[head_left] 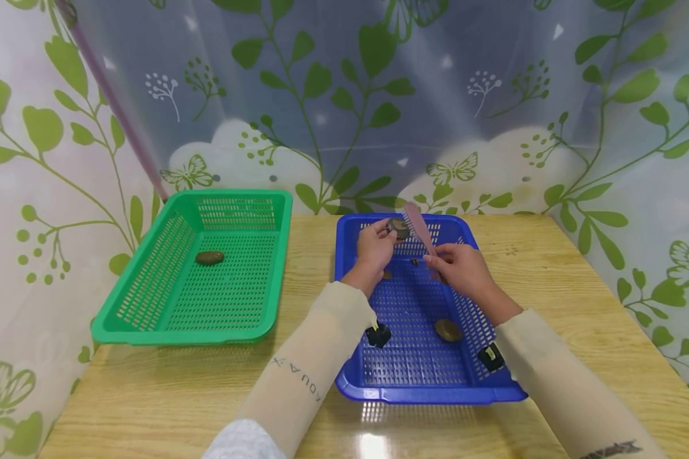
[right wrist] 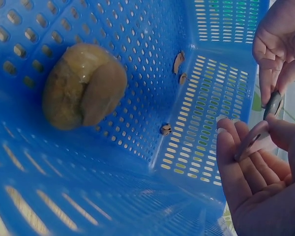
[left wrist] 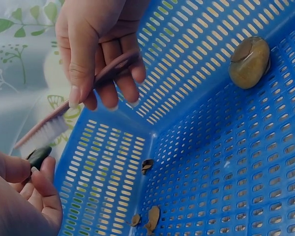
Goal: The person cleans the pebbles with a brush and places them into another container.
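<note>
My left hand (head_left: 374, 250) pinches a small dark stone (head_left: 399, 228) between thumb and fingers above the far end of the blue basket (head_left: 430, 394). My right hand (head_left: 465, 271) grips the handle of a pink brush (head_left: 418, 224) whose white bristles face the stone. In the left wrist view the bristles of the brush (left wrist: 44, 129) are at or just above the upper face of the dark stone (left wrist: 39, 156); whether they touch is hard to tell. A larger brown stone (head_left: 448, 330) lies on the basket floor near its right wall.
Dry brown scraps (left wrist: 153, 219) lie on the blue basket's floor near its far wall. Left of it stands a green basket (head_left: 281, 280) with one brown stone (head_left: 209, 257) inside. Both are on a wooden table (head_left: 310, 376), with a leaf-patterned curtain (head_left: 321, 127) behind.
</note>
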Demonstrator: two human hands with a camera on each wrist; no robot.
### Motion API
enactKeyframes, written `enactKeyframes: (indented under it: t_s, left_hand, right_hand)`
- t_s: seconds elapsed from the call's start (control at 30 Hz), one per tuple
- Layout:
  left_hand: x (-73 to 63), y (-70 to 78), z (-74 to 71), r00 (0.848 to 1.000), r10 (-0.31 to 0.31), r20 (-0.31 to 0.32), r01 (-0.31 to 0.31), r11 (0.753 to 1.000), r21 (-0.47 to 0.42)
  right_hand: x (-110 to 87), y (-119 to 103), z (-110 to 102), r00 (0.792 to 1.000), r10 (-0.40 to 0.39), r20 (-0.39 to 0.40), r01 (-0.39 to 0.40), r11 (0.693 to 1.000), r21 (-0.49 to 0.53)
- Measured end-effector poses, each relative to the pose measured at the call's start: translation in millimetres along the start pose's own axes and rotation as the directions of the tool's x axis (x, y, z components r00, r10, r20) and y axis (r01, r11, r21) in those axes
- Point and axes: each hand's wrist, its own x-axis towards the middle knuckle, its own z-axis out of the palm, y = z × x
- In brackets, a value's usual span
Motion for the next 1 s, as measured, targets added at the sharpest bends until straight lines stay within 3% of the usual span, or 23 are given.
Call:
enactKeyframes:
  t_s: [0.17,0.43,0.8,1.0]
  left_hand:
    - [0.4,0.3,-0.9,1.0,0.014,0.016,-0.015,1.0,0.008]
    - [-0.9,0.9,0.8,1.0,0.001,0.012,-0.001,1.0,-0.008]
    - [-2.7,1.9,0.3,1.0,0.01,0.021,-0.011,0.999,0.035]
    - [-1.7,1.7,0.1,1.0,0.016,0.025,-0.016,1.0,0.018]
  right_hand:
    - [0.5,0.7,-0.2,0.999,0.026,-0.019,-0.026,1.0,0.007]
    - [2.3,0.9,2.1,0.999,-0.019,-0.042,0.022,0.997,0.076]
    - [3.7,3.0,4.5,0.996,-0.086,0.001,0.086,0.996,0.023]
    - [2.5,2.2,2.5,0.997,-0.075,-0.003,0.075,0.997,-0.003]
